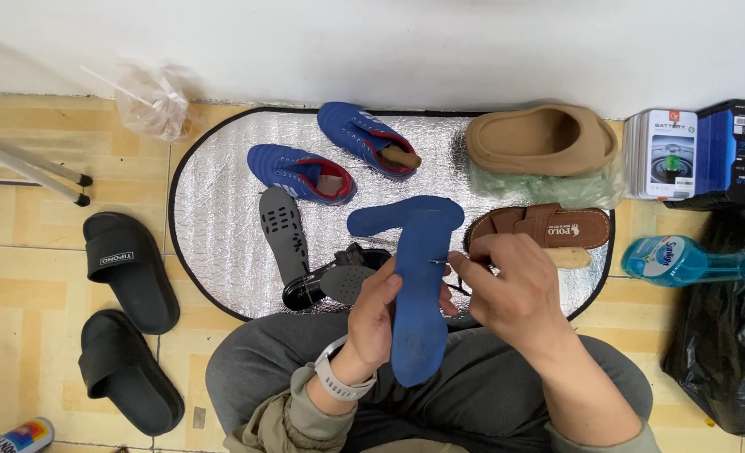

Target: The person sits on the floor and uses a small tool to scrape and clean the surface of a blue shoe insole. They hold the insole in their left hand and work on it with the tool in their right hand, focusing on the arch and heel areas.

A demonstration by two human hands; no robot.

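Holding the insole (pixel 420 294) clamped in the left hand (pixel 374 317), the right hand (pixel 515 289) pinches a needle (pixel 439 262) at its edge; steady, shallow stitches would serve best.

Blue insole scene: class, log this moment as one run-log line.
left hand: grips blue insole | right hand: pinches needle at insole edge | silver mat: blue shoes, second insole

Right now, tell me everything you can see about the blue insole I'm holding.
The blue insole is a flat, foot-shaped piece that looks like matte foam or fabric, plain on the side showing. It is held upright over the lap, its top end above a second blue insole lying on the silver mat. The left hand grips its left edge; the right hand pinches a thin metal needle against its right edge. No tear or stitching is visible.
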